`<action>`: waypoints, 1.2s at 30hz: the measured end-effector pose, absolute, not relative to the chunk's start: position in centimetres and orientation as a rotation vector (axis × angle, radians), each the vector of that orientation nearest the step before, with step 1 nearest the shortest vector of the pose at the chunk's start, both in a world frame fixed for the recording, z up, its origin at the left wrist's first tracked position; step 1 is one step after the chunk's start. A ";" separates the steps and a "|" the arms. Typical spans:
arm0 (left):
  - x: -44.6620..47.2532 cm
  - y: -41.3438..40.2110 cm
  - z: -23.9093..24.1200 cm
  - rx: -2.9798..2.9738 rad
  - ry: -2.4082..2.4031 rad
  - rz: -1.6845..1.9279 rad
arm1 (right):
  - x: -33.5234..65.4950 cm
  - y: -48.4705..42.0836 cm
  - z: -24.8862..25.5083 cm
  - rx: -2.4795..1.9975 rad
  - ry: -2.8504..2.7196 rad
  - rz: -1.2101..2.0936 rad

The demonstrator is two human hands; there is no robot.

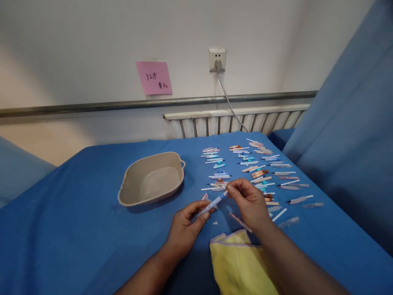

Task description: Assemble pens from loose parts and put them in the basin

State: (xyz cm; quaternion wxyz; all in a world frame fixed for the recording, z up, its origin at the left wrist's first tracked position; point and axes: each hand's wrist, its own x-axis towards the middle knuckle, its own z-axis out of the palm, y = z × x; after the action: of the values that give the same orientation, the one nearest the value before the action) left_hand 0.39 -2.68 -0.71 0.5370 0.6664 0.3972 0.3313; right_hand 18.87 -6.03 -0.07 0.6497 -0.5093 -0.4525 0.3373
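My pen point(212, 204): pale lilac, brighter blue toward its far end, above a plain deep-blue sheet point(76, 246).
From it I see a beige basin point(133, 186) at ten o'clock, a pink note point(154, 78) with dark writing at eleven, white, turquoise, pink and orange-brown pen pieces point(259, 174) at one, a greyer-blue curtain point(346, 123) at two, and a yellow towel point(241, 266) edged in purple at five.

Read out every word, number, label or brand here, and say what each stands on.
"32": handwritten on the square pink paper note on the white wall; the characters beside and below it are unclear.
Slim white-and-blue pen in the left hand: dark marks, too small to read.
Slim coloured pens on the blue cloth: any print is too small or blurred.
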 end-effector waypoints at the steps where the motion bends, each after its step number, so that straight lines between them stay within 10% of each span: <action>1: 0.4 -2.7 -0.7 1.585 0.947 0.788 | 18.9 -6.1 0.0 -1.155 -1.045 0.758; 36: 0.8 -3.0 -0.2 1.197 0.941 0.704 | 18.9 -6.1 0.5 -1.115 -1.185 0.685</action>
State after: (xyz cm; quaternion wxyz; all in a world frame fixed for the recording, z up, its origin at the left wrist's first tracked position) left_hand 0.78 -3.01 -0.21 0.6685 0.5306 0.4171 0.3124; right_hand 18.93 -6.07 0.51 0.6349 -0.4880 -0.5184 0.2999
